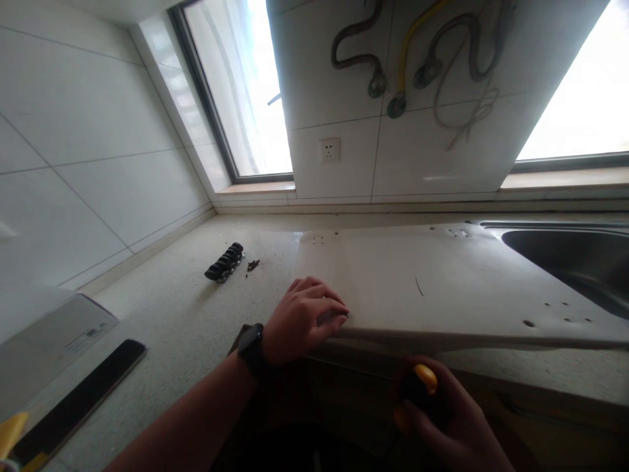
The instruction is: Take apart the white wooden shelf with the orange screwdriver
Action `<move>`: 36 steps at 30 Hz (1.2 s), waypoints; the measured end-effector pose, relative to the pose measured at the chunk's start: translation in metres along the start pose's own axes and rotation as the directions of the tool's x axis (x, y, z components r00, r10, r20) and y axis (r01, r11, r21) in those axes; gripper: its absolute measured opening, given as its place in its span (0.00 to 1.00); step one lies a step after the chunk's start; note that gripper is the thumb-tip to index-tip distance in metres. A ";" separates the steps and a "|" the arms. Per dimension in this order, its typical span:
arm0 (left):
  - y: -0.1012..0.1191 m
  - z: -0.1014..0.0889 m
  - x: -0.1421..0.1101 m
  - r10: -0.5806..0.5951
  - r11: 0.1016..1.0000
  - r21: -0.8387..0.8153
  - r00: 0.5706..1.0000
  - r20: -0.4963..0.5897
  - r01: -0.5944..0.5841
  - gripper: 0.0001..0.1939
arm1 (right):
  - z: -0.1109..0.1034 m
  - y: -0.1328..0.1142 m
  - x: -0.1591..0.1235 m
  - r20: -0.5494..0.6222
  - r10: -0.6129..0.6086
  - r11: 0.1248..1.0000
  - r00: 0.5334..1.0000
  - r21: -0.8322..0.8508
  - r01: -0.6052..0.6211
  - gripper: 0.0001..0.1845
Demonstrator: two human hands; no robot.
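Through the head camera I'm seeing the white panel [373,275] lying on the counter [196,321]. My left hand [302,318] is resting on its near left corner, fingers curling; whether they're pinching anything, I can't tell. Below the panel's near edge, my right hand [459,413] is grasping a yellow-and-black tool [425,379]. Left of the panel, a black ridged object [225,263] is lying beside small brown bits [253,265].

Yellow and black color the tool [425,379] at five o'clock; the watch [251,342] at seven is black. A white board [373,282] dotted with dark holes [529,323] lies at four against a pale, speckled counter [177,328]. At nine sits a black bundle [225,262]; at one, a yellow hose [403,58] crosses white tiles [339,98] gridded with dark lines [377,157]; at three, the sink [584,269] gleams silver-grey.
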State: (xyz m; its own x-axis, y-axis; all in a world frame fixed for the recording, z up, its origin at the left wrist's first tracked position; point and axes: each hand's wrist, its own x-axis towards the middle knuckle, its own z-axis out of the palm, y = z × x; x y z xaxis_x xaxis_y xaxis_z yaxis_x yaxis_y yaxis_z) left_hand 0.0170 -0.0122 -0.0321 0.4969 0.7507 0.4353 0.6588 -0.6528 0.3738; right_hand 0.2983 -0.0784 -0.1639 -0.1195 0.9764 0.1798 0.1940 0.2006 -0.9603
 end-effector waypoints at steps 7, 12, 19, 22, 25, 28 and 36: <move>-0.002 0.006 -0.002 -0.070 0.998 -0.015 0.992 -0.105 0.069 0.07 | 0.014 -0.015 -0.004 -0.074 0.071 0.997 0.995 0.038 -0.069 0.24; -0.002 0.004 -0.002 -0.058 0.998 -0.011 0.995 -0.078 0.058 0.11 | 0.014 -0.011 -0.004 -0.067 0.099 0.993 0.993 0.070 -0.095 0.26; 0.000 0.001 -0.001 -0.023 1.000 0.011 1.000 -0.017 0.023 0.08 | 0.004 0.004 -0.001 0.034 0.051 0.999 0.998 0.016 -0.052 0.26; 0.000 0.002 -0.001 -0.031 1.000 0.002 0.999 -0.033 0.031 0.05 | 0.010 -0.002 -0.003 -0.055 0.086 0.995 0.995 0.052 -0.083 0.26; 0.000 0.003 0.000 -0.051 0.999 -0.009 0.997 -0.061 0.050 0.04 | 0.013 -0.006 -0.004 -0.081 0.098 0.993 0.992 0.075 -0.092 0.25; 0.000 0.004 0.001 -0.071 0.997 -0.037 0.993 -0.096 0.068 0.05 | 0.012 -0.007 -0.003 -0.003 0.073 0.996 0.997 0.047 -0.073 0.24; -0.001 0.001 0.002 -0.098 0.983 -0.172 0.971 -0.220 0.060 0.05 | 0.016 -0.019 -0.004 -0.067 0.101 0.994 0.993 0.035 -0.099 0.26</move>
State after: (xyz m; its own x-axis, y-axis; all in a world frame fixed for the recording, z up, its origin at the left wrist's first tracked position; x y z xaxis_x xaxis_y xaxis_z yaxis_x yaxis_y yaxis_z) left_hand 0.0181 -0.0105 -0.0325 0.2935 0.7700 0.5665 0.5806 -0.6144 0.5342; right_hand 0.2792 -0.0872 -0.1495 -0.0342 0.9948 0.0957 0.1702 0.1002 -0.9803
